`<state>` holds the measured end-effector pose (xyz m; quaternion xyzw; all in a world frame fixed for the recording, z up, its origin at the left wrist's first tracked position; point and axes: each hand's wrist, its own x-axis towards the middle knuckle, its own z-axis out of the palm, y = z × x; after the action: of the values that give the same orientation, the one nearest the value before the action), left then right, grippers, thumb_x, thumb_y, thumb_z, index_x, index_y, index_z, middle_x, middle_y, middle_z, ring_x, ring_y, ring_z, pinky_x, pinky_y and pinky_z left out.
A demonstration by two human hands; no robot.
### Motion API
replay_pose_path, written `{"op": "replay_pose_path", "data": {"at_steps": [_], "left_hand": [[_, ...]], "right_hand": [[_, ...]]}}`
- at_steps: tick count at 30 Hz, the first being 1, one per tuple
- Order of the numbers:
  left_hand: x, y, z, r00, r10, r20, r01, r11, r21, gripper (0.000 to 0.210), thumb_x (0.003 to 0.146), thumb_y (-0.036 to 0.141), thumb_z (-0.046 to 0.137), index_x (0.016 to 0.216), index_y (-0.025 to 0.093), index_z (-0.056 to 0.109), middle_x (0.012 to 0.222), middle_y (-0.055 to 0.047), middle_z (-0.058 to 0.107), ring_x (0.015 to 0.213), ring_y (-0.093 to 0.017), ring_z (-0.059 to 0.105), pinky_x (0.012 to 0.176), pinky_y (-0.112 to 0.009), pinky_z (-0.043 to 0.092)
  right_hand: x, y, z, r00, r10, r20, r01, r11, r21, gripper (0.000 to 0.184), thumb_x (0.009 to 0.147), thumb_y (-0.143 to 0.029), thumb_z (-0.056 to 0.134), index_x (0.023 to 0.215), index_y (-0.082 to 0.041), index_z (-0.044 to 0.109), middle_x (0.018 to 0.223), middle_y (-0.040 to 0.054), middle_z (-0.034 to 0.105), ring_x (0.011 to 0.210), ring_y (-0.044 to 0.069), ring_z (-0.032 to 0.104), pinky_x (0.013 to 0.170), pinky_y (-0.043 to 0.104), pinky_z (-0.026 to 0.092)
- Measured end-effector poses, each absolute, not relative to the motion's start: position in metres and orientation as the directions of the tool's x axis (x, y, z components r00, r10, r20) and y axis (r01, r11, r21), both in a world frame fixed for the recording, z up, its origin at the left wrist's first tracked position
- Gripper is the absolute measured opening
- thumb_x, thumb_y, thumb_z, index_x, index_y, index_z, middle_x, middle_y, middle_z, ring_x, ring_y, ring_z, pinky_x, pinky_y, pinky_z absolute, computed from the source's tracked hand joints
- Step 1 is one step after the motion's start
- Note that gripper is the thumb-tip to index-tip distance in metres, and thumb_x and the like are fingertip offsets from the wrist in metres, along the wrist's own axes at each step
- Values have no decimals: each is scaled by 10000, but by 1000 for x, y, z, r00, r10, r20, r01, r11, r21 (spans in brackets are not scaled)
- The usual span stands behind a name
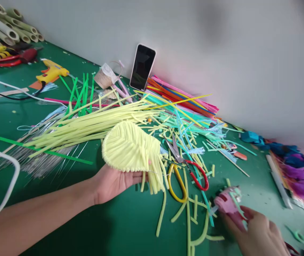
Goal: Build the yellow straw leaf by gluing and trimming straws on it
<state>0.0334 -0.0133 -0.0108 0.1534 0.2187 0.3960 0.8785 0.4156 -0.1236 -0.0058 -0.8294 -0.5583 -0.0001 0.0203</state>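
Observation:
My left hand [116, 183] is palm up beneath a pale yellow pipe-cleaner leaf shape [126, 145], holding it above the table. Slanted rows of fuzzy stems fill the shape, and loose ends [156, 176] hang from its right side. Its underside and part of my fingers are hidden. At the lower right, my right hand [258, 229] is closed around a pink hot glue gun [228, 203], its nozzle pointing left. Between the hands lie opened scissors [178, 156] with one red and one yellow handle loop. Cut yellow pipe-cleaner pieces [188, 213] lie below the scissors.
Long yellow pipe cleaners [93, 122] lie over thin metal wires [42, 160]. Behind them stand a phone [142, 67] and bundled coloured stems [186, 97]. A yellow glue gun [52, 73], pliers [15, 58] and bamboo tubes [10, 26] occupy the left; purple-blue flowers [300, 174] the right.

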Motion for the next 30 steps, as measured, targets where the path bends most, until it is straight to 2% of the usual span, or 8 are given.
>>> {"op": "replay_pose_path", "data": {"at_steps": [3,6,10,14,17,21,25,30], "left_hand": [[33,-13,-13,581,770,-262,-651,634,418,358,946,208,484,1265,127,625,1129,-140,760,1069,-263,703,1030,-464,470],[32,-12,-14,552,766,-330,-656,643,394,441,938,216,483,1365,124,549,1107,-145,765,1062,-281,709,1024,-482,479],[33,-12,-10,525,757,-389,-644,652,399,492,914,116,501,1404,151,521,1106,-137,767,1044,-260,719,1029,-459,485],[34,-16,-8,513,748,-421,-575,664,478,637,774,-66,600,1350,206,583,1115,-87,770,1105,-222,692,1078,-402,452],[32,-18,-7,546,779,-309,-563,614,553,581,728,-60,679,1235,223,667,1174,-70,750,1192,-230,640,1054,-366,465],[27,-17,-3,618,782,-78,-624,548,557,324,793,162,721,1117,180,725,1239,-98,717,1258,-276,583,1024,-376,480],[24,-12,7,591,778,-211,-591,596,544,390,931,446,573,1144,151,714,1178,-126,738,1158,-283,647,954,-390,523],[25,-9,12,397,866,-303,-531,486,694,373,885,222,686,1257,207,651,1243,-78,713,1056,-217,689,867,-313,561]], "right_hand": [[386,-116,28,316,949,16,944,-316,99,756,848,-660,441,1254,-35,567,1255,318,589,1190,518,551,921,629,477],[339,-81,64,179,983,-49,968,-185,-169,637,805,-717,488,1182,-227,641,1357,156,589,1132,399,628,930,545,510],[286,-10,81,-150,940,-305,796,-68,-601,462,896,-602,495,1136,-263,695,1236,85,694,1136,289,635,983,396,486],[266,35,65,-324,888,-328,703,-6,-711,417,883,-573,560,983,-215,750,950,57,755,875,251,675,802,354,503],[260,40,53,-329,878,-348,696,-24,-718,390,830,-562,642,797,-191,755,722,33,727,669,214,639,662,329,469],[253,27,44,-280,908,-310,633,-68,-771,400,819,-566,650,761,-179,733,665,7,681,620,175,599,602,289,439],[243,4,39,-93,981,-172,586,-86,-806,392,824,-569,646,837,-178,659,683,-6,627,607,157,542,587,284,400],[238,-23,33,112,991,-71,526,-120,-842,398,820,-571,665,953,-211,560,771,22,666,692,197,616,670,322,457]]}}
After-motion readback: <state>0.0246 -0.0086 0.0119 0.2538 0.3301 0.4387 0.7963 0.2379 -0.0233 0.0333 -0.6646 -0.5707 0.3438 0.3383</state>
